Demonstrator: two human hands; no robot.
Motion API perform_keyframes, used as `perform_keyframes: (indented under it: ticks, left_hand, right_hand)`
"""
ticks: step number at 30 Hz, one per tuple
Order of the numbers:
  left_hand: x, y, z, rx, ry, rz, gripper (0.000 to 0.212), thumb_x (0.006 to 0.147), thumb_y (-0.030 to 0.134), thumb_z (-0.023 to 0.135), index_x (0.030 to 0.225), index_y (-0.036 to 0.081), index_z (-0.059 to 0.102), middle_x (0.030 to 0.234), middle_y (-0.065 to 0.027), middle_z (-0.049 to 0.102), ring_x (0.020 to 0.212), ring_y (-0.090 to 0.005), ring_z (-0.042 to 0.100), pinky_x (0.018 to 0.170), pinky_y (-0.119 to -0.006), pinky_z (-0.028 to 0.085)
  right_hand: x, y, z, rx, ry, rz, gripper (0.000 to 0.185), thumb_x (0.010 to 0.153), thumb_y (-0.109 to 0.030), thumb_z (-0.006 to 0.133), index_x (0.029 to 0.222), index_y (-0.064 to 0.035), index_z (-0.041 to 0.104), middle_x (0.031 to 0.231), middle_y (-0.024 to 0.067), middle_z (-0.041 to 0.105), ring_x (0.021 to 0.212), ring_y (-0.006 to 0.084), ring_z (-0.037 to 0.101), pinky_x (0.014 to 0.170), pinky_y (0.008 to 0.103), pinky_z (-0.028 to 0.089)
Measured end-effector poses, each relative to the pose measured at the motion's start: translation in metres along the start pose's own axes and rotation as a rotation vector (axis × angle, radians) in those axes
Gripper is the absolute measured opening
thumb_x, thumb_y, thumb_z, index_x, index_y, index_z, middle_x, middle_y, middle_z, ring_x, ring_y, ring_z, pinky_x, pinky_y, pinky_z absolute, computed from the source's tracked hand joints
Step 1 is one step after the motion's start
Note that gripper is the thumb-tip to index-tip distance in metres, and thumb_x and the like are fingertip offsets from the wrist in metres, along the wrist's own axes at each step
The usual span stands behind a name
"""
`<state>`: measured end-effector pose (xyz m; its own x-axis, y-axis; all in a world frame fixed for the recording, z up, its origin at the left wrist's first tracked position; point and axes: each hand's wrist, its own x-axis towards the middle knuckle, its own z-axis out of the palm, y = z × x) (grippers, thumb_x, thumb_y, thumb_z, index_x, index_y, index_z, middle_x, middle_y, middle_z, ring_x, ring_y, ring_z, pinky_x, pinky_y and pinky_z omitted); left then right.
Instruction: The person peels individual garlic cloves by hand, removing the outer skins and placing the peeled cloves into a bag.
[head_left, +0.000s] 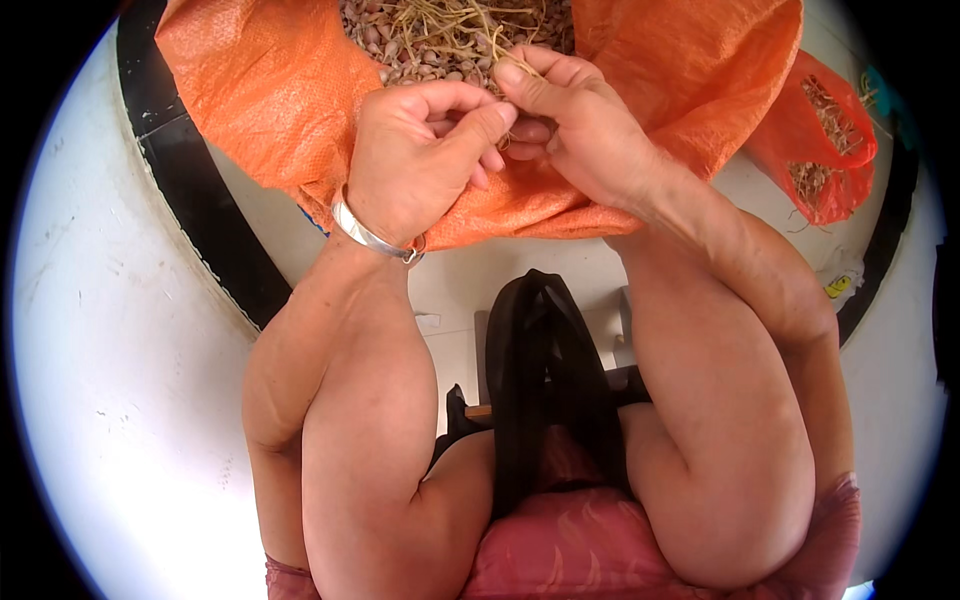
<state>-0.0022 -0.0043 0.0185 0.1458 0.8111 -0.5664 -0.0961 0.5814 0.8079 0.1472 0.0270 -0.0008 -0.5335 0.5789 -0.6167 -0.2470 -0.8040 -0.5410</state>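
Over the mouth of an orange woven sack (255, 97), my two hands meet at their fingertips. My right hand (581, 124) pinches a thin, dry yellowish stalk (529, 67) between thumb and forefinger. My left hand (420, 154), with a silver bangle (364, 231) at the wrist, has its thumb against curled fingers. A few fine dry strands show by its thumb tip, but whatever it may hold is hidden. Small pinkish garlic cloves or bulbs (431, 64) fill the sack beyond my hands. Loose dried stalks (442, 22) lie on top of them.
At the right, a red plastic bag (859, 187) holds dry stalks and roots. A black band (202, 195) crosses the pale floor (97, 315). Between my bare legs hangs a black strap or cloth (517, 360). A clear wrapper (844, 274) lies at the right.
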Motion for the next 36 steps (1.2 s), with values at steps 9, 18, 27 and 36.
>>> perform_keyframes:
  ticks: [9,18,27,36]
  left_hand:
    - [0.0,-0.002,-0.008,-0.212,-0.045,-0.166,0.014,0.079,0.008,0.062,0.081,-0.005,0.063,0.062,-0.0081,0.06,0.049,-0.0112,0.056,0.044,-0.021,0.047]
    - [0.003,-0.004,-0.006,-0.344,0.128,0.097,0.013,0.081,0.006,0.061,0.088,-0.005,0.064,0.068,-0.0079,0.06,0.056,-0.0107,0.056,0.046,-0.021,0.047]
    - [-0.001,-0.003,0.002,-0.134,0.138,0.156,0.017,0.084,0.007,0.056,0.096,-0.005,0.061,0.075,-0.0078,0.058,0.062,-0.0127,0.054,0.048,-0.023,0.046]
    - [0.002,-0.001,0.0,-0.329,0.152,0.03,0.015,0.082,0.008,0.061,0.091,-0.003,0.064,0.071,-0.0063,0.061,0.053,-0.008,0.052,0.043,-0.018,0.043]
  right_hand:
    - [0.006,-0.013,-0.005,-1.004,0.088,-0.883,0.018,0.084,-0.011,0.053,0.068,-0.0016,0.051,0.059,0.0,0.047,0.054,0.0104,0.046,0.05,0.0275,0.039]
    - [-0.004,-0.011,-0.008,-0.213,-0.178,0.052,0.02,0.09,-0.019,0.049,0.074,-0.0054,0.049,0.065,0.0,0.045,0.054,0.0078,0.037,0.047,0.0227,0.028]
    - [-0.009,-0.01,-0.003,0.122,-0.194,0.07,0.022,0.091,-0.019,0.048,0.079,-0.0027,0.055,0.066,0.0012,0.049,0.056,0.0087,0.04,0.05,0.0226,0.031]
    - [-0.005,-0.004,-0.006,-0.154,-0.141,-0.067,0.022,0.091,-0.019,0.048,0.078,-0.0029,0.054,0.061,-0.0019,0.044,0.053,0.0073,0.037,0.048,0.0217,0.031]
